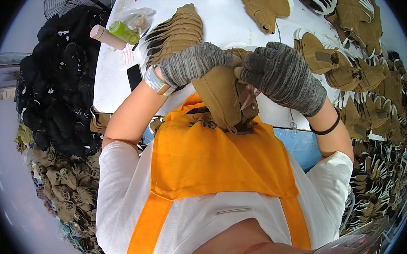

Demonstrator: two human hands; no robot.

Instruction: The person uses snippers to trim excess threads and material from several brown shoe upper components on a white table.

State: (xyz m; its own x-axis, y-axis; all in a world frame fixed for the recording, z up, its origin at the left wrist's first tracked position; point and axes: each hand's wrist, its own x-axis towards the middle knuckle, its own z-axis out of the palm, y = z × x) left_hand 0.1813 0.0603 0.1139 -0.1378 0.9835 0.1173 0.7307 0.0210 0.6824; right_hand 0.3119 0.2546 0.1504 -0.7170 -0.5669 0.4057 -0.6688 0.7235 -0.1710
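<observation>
Holding a tan shoe upper (pixel 221 95) between both hands, I have it just above the near edge of the white table (pixel 234 18), over my orange apron (pixel 215 159). My left hand (pixel 191 62), in a grey knit glove, is curled shut over the top left edge of the upper, fingers folded down on the fabric. My right hand (pixel 282 75), gloved the same way, is closed tight too, its fingertips pinching the upper's top edge right beside the left hand, so the two hands touch. Small scissors (pixel 247 98) show just under my right palm against the upper; I cannot tell whether that hand grips them. A stack of tan pieces (pixel 174 33) lies on the table beyond my left hand, and a black phone (pixel 134 76) sits near my left wrist. More tan uppers (pixel 354 76) crowd the table to my right.
</observation>
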